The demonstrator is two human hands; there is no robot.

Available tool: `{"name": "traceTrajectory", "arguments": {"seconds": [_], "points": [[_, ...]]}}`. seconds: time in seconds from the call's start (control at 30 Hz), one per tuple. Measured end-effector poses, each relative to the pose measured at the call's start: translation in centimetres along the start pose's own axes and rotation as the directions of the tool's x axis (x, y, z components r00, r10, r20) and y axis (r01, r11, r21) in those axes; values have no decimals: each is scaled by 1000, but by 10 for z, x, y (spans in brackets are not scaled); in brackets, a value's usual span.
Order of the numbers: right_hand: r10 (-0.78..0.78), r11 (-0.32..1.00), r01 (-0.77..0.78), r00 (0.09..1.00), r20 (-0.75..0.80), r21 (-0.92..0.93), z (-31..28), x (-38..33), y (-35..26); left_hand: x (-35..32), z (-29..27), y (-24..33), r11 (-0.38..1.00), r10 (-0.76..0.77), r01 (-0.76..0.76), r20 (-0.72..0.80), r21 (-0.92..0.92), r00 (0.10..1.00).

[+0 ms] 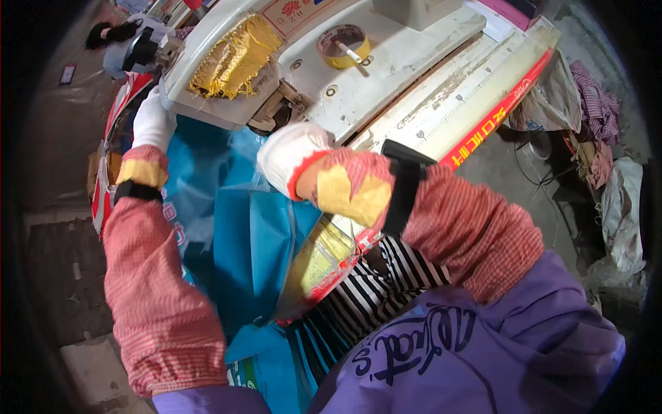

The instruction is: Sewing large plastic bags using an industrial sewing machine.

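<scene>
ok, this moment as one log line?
left hand: gloved, beside sewing machine head | right hand: gloved, over blue sheeting | tape roll: on machine base

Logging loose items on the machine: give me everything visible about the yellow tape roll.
The tape roll is a ring with a glossy yellow outer side and a brownish, printed-looking inner wall. It lies flat on the pale machine bed. A slim white stick slants from its hollow across its near right rim. Nothing else visibly touches it.

tape roll (336,61) (white stick (350,52) across it) | checked cloth (596,102) | plastic bag (622,214)
</scene>
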State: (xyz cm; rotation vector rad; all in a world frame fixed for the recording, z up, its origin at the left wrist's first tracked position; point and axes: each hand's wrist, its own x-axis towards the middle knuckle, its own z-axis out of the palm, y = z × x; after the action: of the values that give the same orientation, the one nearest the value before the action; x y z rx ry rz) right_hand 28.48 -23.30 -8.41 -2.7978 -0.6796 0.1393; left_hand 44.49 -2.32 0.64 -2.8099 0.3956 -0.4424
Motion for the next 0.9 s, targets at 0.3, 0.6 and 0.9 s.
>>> {"name": "traceTrajectory", "arguments": {"seconds": [0.3,0.6,0.9], "points": [[-362,897,223,867,343,381,-12,31,64,-118,-128,167,744,663,-619,165,-250,730],[-219,673,177,975,-35,718,1,-14,78,-125,-139,194,483,802,-686,589,-544,97],[1,327,291,951,-308,899,19,-39,81,-162,-183,203,893,360,-405,851,-195,384]]}}
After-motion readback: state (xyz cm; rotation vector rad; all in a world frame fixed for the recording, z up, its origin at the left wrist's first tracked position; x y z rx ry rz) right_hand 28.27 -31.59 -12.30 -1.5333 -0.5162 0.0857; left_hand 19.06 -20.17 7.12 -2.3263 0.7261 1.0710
